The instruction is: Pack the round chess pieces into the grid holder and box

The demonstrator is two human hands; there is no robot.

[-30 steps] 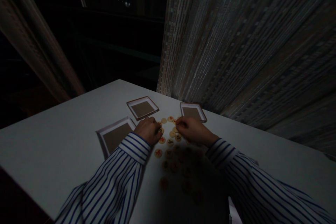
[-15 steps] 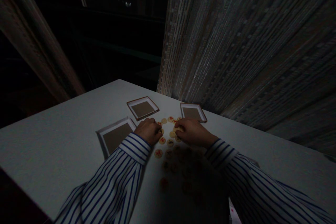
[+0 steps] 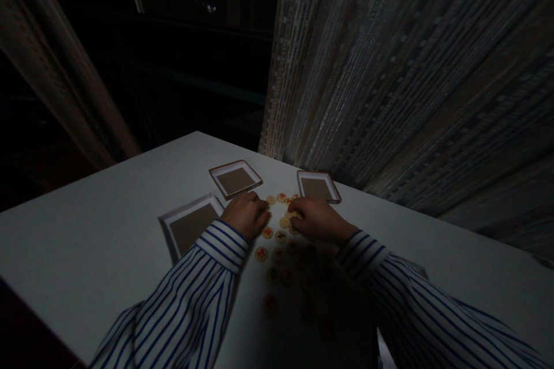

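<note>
Round wooden Chinese chess pieces with red or dark characters lie scattered on the white table. My right hand (image 3: 318,218) is closed, thumb and fingers pinched on a pale Chinese chess piece (image 3: 295,215) that shows at the fingertips. Another plain-faced piece (image 3: 284,222) sits just beside its thumb. My left hand (image 3: 246,214) is curled over the left side of the group, fingers bent and close together; whatever is under or in them is hidden. Below it rest a red-marked piece (image 3: 267,233) and a dark-marked piece (image 3: 281,236).
Three shallow open box parts stand on the table: one tray (image 3: 236,179) behind my left hand, another tray (image 3: 319,185) behind my right, and a larger tray (image 3: 193,223) left of my left wrist. A curtain (image 3: 346,69) hangs past the far edge. My shadow darkens the nearer pieces.
My left hand's fingers have moved slightly right and over the pieces at their tips, which are now covered. My right hand has hardly moved.
</note>
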